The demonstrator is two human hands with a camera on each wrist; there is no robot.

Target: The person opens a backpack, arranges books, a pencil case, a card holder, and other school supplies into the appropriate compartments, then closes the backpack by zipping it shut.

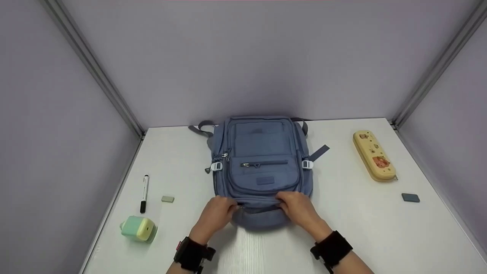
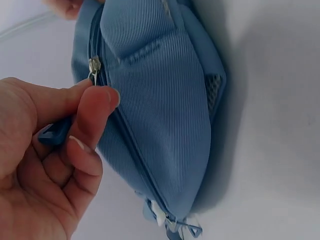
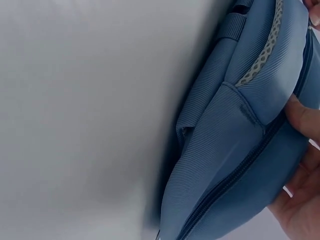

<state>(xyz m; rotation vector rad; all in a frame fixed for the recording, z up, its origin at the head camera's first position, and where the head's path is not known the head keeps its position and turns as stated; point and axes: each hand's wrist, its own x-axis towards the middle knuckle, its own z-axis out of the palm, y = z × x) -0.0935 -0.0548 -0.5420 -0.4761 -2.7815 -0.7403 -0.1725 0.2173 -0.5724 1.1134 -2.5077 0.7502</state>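
A blue backpack (image 1: 266, 148) lies on the table with its front face up, its top end toward me. At that near end, my left hand (image 1: 218, 213) pinches a zipper pull between thumb and forefinger. The left wrist view shows the metal zipper slider (image 2: 94, 65) just past the fingertips, and the zipper track running along the ribbed fabric. My right hand (image 1: 298, 207) grips the fabric beside the same zipper, with the thumb by the track and the other fingers behind the edge in the right wrist view.
On the left are a marker (image 1: 144, 194), a small grey-green eraser (image 1: 167, 199) and a green-and-yellow pencil sharpener (image 1: 139, 229). To the right lie a yellow pencil case (image 1: 374, 156) and a dark eraser (image 1: 410, 197). Grey panels (image 1: 258, 57) wall the white table (image 1: 342, 220) at the back and sides.
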